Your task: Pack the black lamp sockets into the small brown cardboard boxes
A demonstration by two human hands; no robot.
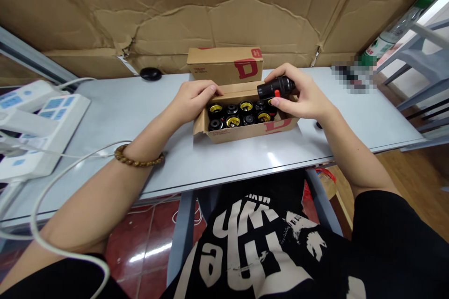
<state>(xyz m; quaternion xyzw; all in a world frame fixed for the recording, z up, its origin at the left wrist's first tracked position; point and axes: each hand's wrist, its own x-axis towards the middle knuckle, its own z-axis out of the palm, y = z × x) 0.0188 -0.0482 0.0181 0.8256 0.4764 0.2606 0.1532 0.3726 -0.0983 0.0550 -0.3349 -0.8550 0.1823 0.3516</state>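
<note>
An open cardboard box [242, 135] on the table holds several black cylindrical parts [233, 122], some with yellow rings inside their ends. Above the box's right end, my right hand [303, 96] grips a black cylinder [271, 88] with a small red tab, its fingers on top and thumb below. My left hand [196, 99] rests on the box's back left edge, fingers bent together over the flap; I cannot make out whether they pinch it. Behind stands a second cardboard box [226, 63] with a red D printed on it.
White power strips [59, 126] and a looping white cable [38, 201] lie at the left. A black round object [150, 74] sits at the table's back. A tall cardboard sheet [210, 9] stands behind the table [168, 175]. A plastic bottle [384, 44] is at the right.
</note>
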